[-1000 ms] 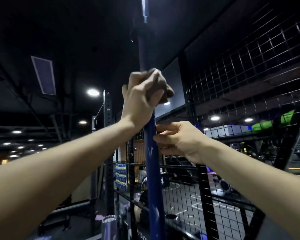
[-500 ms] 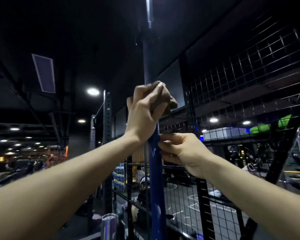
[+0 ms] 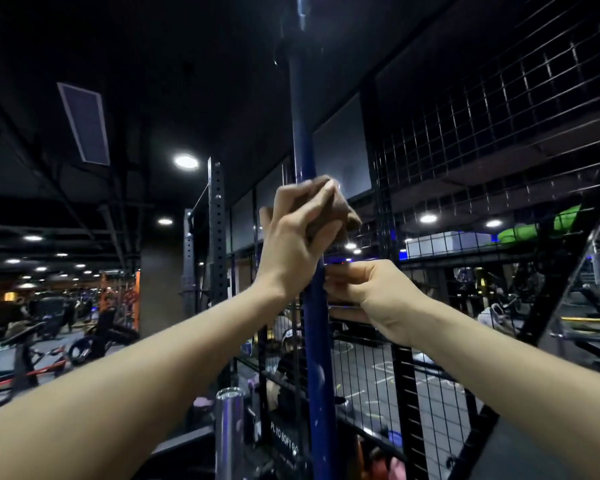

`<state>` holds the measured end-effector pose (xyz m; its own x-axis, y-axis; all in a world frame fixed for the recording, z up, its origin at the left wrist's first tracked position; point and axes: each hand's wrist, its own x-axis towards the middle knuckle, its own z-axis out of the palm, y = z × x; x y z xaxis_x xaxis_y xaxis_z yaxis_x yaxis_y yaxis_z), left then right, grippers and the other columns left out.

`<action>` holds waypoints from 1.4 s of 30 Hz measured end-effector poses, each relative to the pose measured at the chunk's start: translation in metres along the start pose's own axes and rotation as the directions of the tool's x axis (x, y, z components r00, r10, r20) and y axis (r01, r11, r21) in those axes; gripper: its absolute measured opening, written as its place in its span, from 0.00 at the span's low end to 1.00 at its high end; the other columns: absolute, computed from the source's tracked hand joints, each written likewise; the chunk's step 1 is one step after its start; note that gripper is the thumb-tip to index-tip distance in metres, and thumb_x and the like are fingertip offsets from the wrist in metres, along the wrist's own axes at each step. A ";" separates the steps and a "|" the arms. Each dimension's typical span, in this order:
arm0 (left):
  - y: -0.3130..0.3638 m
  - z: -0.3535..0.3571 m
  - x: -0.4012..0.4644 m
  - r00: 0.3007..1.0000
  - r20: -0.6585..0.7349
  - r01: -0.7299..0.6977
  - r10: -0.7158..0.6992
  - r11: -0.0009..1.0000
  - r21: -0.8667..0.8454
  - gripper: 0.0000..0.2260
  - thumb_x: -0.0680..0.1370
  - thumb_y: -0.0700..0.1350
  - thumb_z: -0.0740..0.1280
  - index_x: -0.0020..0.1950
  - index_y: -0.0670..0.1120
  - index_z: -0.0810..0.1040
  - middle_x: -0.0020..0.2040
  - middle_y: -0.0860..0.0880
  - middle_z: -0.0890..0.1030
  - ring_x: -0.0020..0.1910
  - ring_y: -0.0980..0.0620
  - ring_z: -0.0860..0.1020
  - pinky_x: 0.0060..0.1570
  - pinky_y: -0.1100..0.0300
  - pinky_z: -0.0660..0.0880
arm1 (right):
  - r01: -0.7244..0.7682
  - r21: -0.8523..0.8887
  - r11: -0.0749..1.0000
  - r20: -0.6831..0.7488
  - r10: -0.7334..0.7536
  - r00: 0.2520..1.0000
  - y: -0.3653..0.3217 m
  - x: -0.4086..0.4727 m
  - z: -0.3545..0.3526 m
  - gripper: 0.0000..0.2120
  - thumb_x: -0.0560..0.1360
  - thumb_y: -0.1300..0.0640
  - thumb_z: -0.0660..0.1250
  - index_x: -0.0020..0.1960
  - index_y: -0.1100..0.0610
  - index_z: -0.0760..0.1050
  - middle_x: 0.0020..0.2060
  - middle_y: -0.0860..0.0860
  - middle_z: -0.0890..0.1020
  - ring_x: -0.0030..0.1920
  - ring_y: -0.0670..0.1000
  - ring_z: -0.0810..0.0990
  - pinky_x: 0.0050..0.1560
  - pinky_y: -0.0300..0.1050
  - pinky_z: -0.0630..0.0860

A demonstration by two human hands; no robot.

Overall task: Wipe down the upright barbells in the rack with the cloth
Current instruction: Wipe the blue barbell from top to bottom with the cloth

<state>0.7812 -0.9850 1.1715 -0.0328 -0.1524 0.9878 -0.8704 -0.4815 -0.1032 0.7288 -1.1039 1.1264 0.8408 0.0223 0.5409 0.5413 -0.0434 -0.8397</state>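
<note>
Overhead, the left hand (image 3: 297, 242) is gripping a brown cloth (image 3: 336, 211), its fingers (image 3: 312, 202) curling it around the blue barbell (image 3: 310, 306), which is standing upright in front of the wire mesh panel (image 3: 499, 133). Just below the cloth, the right hand (image 3: 371, 296) is holding the barbell, fingers bent against its right side. Left of the barbell, a chrome bar end (image 3: 229, 427) is standing lower down.
</note>
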 end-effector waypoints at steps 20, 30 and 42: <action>-0.014 0.006 -0.042 0.999 0.048 0.031 -0.023 0.983 -0.180 0.23 0.73 0.56 0.67 0.67 0.55 0.74 0.62 0.55 0.68 0.65 0.47 0.68 0.65 0.43 0.67 | -0.044 -0.120 0.992 0.112 0.057 0.992 0.022 -0.032 0.004 0.14 0.78 0.72 0.59 0.48 0.57 0.79 0.46 0.55 0.82 0.47 0.52 0.79 0.57 0.52 0.77; -0.003 0.015 -0.069 0.995 -0.014 0.095 -0.100 0.972 -0.217 0.22 0.75 0.46 0.70 0.68 0.49 0.73 0.63 0.51 0.68 0.66 0.56 0.65 0.71 0.54 0.61 | -0.041 -0.080 0.996 0.117 0.051 0.992 0.037 -0.044 0.001 0.12 0.78 0.70 0.60 0.53 0.57 0.78 0.49 0.55 0.80 0.47 0.50 0.78 0.44 0.37 0.78; -0.013 0.017 -0.012 0.995 -0.050 0.075 -0.092 0.959 -0.274 0.23 0.73 0.50 0.70 0.67 0.50 0.73 0.59 0.58 0.67 0.64 0.52 0.68 0.69 0.43 0.64 | -0.109 -0.145 0.983 0.142 0.130 0.981 0.037 -0.047 -0.002 0.14 0.79 0.68 0.60 0.58 0.56 0.78 0.54 0.53 0.83 0.44 0.44 0.81 0.41 0.33 0.77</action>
<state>0.8017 -0.9917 1.1586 0.0225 -0.0641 0.9977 -0.9715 -0.2369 0.0067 0.7099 -1.1086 1.0699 0.8962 0.1580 0.4145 0.4396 -0.1902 -0.8778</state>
